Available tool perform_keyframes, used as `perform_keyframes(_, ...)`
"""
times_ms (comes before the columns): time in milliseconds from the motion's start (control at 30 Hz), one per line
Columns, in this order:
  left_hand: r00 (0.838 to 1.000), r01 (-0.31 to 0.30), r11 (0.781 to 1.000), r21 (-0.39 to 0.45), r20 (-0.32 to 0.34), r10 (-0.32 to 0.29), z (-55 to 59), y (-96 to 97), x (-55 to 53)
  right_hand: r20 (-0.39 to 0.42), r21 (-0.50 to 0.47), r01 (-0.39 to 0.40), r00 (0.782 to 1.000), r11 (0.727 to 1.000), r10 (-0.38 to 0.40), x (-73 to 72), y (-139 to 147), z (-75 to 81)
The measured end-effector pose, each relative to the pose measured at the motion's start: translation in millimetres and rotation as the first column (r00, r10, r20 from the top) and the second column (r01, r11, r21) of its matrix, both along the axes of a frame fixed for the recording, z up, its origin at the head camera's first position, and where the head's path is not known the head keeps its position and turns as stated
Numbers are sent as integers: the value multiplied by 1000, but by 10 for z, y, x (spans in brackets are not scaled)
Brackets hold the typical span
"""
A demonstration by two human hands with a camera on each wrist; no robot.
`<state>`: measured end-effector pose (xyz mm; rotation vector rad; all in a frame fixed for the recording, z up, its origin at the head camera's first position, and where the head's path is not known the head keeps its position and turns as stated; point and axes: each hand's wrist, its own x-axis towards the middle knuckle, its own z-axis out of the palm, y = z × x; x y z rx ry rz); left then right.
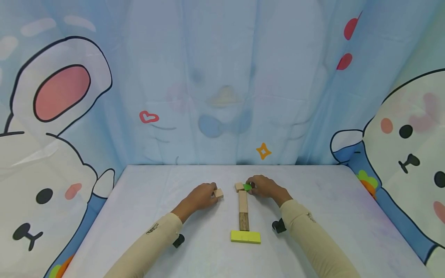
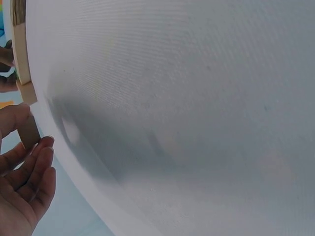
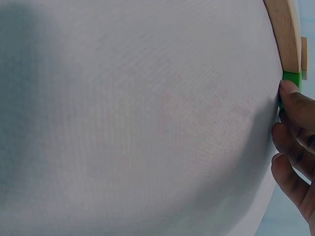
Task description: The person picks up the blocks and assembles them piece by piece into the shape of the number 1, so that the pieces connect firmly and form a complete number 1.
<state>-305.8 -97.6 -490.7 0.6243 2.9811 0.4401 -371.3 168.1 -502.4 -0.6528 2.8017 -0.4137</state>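
My left hand [image 1: 201,196] pinches a small plain wooden block [image 1: 218,193] between thumb and fingers, left of the row of blocks; the left wrist view shows this wooden block [image 2: 29,132] near the fingertips. My right hand [image 1: 265,186] pinches a green block [image 1: 247,187] at the far end of the row. Beside the green block sits another small wooden block [image 1: 239,187]. Toward me from these two lies a long light wooden block [image 1: 243,201], then a darker-grained block [image 1: 244,222]. A yellow block [image 1: 245,236] lies crosswise at the near end.
The blocks lie on a white-covered table [image 1: 208,258]. Behind it hangs a blue curtain [image 1: 215,58] with cartoon prints. A black wrist device [image 1: 179,241] hangs beneath the left sleeve, and another black device [image 1: 279,226] beneath the right sleeve.
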Motion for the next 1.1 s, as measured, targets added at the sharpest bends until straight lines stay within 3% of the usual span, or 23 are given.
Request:
perform_keyframes(400,1000,1,1000,-18,-23,-2,-35,48,-22,-9,-7,-9,1000,1000,9,-7,16,-17)
perform_keyframes(1100,1000,-11,1000,5,19,11,-69,184,-91,-4,-14,-2,1000,1000,2,-29,28,-52)
